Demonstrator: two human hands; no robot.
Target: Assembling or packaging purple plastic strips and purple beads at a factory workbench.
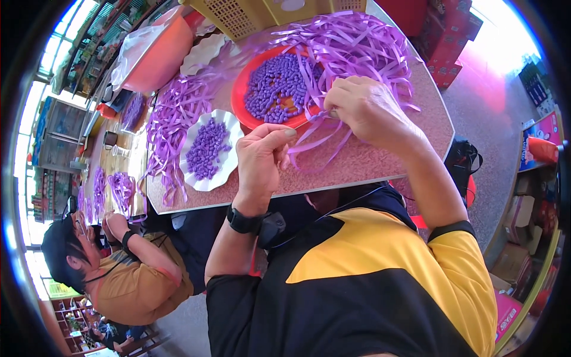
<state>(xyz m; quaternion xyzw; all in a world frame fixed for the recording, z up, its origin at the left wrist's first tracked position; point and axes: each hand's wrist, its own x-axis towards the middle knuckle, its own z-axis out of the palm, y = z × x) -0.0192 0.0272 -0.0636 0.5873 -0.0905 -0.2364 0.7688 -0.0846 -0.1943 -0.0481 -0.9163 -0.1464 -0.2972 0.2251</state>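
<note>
At centre, our left hand (262, 154) is pinched closed, on what we cannot tell; our right hand (372, 110) pinches purple ribbon (322, 115) near a red bowl (238, 101) of purple beads (279, 83) on the table (345, 169). We seem to be threading; the next move likely calls for fine alignment.

No text legible anywhere

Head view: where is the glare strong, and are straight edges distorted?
In the head view, glare whitens the left windows and the upper right; near the head view's rim, those windows bow; in the head view's upper middle, purple beads look fairly sharp.
</note>
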